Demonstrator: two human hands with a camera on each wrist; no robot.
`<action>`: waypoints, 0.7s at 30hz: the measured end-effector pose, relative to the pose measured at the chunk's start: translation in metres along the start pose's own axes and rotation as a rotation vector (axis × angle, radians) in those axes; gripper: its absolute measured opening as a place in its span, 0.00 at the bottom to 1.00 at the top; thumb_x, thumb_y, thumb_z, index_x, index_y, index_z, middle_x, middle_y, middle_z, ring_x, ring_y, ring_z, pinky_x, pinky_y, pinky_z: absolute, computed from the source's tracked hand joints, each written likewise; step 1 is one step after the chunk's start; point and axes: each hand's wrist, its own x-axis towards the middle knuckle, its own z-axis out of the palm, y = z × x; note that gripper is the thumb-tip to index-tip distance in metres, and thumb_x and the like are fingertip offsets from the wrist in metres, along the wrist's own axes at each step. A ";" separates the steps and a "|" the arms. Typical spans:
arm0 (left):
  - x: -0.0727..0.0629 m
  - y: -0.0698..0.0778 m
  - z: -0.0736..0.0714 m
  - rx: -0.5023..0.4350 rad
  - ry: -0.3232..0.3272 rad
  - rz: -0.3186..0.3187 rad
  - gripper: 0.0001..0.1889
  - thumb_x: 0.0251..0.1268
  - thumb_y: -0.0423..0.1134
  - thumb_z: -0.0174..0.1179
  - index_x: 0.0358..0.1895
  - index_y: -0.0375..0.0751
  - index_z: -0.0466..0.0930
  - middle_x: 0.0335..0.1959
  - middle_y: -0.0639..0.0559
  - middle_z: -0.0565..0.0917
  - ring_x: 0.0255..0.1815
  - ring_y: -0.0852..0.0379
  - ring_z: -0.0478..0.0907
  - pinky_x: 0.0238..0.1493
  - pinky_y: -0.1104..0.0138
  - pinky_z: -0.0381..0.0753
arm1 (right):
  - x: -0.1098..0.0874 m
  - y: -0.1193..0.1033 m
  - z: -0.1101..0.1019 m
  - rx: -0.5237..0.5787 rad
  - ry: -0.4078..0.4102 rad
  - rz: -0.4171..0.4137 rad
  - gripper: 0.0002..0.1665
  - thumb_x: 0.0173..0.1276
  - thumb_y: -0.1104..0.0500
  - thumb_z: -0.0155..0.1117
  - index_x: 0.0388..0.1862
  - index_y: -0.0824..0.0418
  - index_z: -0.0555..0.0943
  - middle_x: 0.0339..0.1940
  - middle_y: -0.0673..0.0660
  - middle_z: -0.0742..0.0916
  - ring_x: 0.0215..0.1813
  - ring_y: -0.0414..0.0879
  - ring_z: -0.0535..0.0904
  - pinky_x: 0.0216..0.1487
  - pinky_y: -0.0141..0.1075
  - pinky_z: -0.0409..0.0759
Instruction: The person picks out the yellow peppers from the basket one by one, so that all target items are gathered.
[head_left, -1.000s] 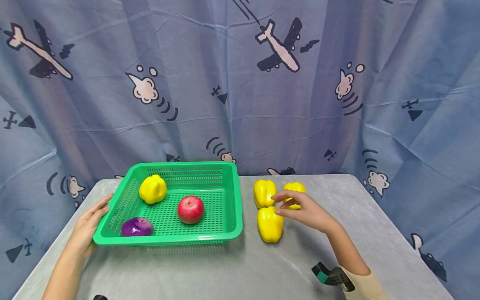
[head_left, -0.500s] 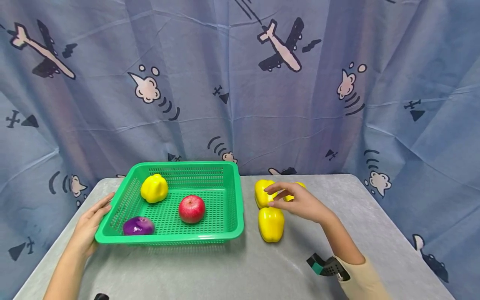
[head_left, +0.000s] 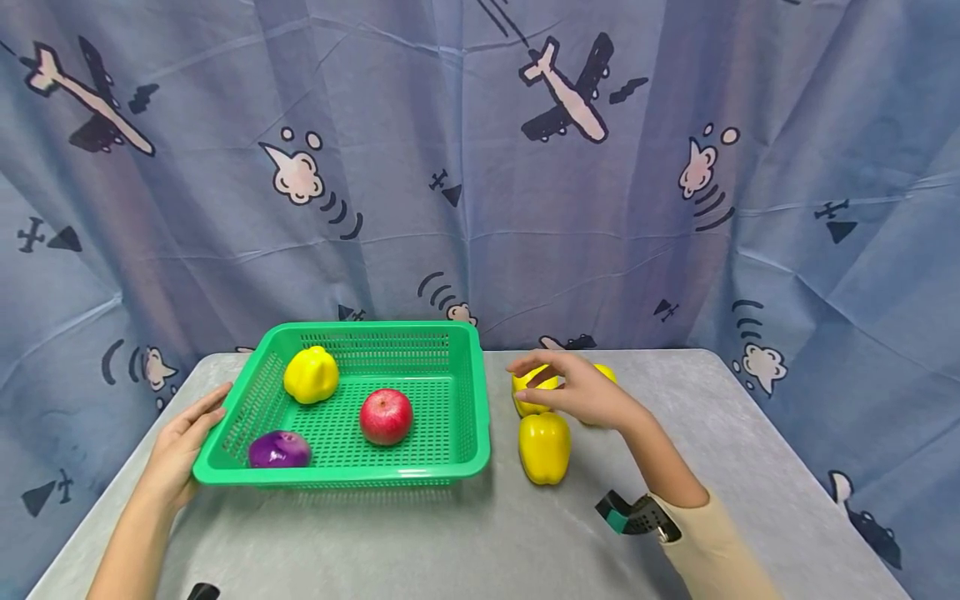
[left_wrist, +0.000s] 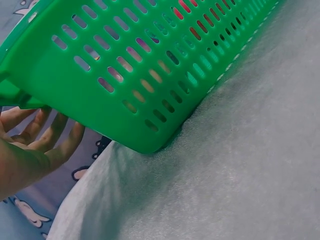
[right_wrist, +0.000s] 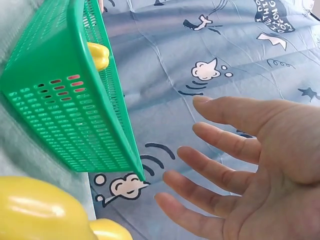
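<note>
My left hand (head_left: pixel 174 454) rests against the outer left side of a green plastic basket (head_left: pixel 480 417); the left wrist view shows its fingertips (left_wrist: pixel 77 131) below the rim. Inside the basket lie a yellow bell pepper (head_left: pixel 311 375), a red apple (head_left: pixel 386 417) and a purple, onion-like vegetable (head_left: pixel 280 449). My right hand (head_left: pixel 581 392) hovers with nothing in it, its fingers spread in the right wrist view. Beneath and behind it are two yellow bell peppers, the left one (head_left: pixel 529 405) and the right one (head_left: pixel 606 372), both partly hidden. A nearer yellow bell pepper (head_left: pixel 544 448) lies in full view.
A grey table (head_left: pixel 420 542) bears the basket and peppers. Behind it hangs a blue curtain (head_left: pixel 405 150) printed with planes. A dark strap (head_left: pixel 641 514) circles my right wrist, and a small black object (head_left: pixel 203 591) shows at the bottom edge.
My right hand has risen off the peppers and drifted left toward the basket, its fingers holding nothing. The left hand stays at the basket; the whole scene shifts slightly with the head.
</note>
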 end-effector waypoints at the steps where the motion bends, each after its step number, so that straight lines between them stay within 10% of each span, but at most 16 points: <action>1: 0.000 0.000 0.000 0.007 0.003 -0.003 0.25 0.85 0.28 0.46 0.57 0.64 0.88 0.54 0.70 0.87 0.45 0.67 0.87 0.42 0.72 0.90 | 0.001 -0.001 0.000 -0.001 -0.001 0.002 0.19 0.75 0.58 0.71 0.61 0.63 0.84 0.61 0.63 0.84 0.60 0.60 0.84 0.49 0.46 0.90; 21: -0.001 0.002 -0.004 0.050 -0.030 -0.055 0.24 0.88 0.33 0.43 0.59 0.69 0.85 0.47 0.62 0.88 0.40 0.63 0.88 0.37 0.69 0.91 | 0.039 -0.029 0.007 -0.057 -0.052 -0.092 0.19 0.74 0.61 0.70 0.62 0.65 0.83 0.61 0.61 0.87 0.59 0.59 0.84 0.60 0.49 0.87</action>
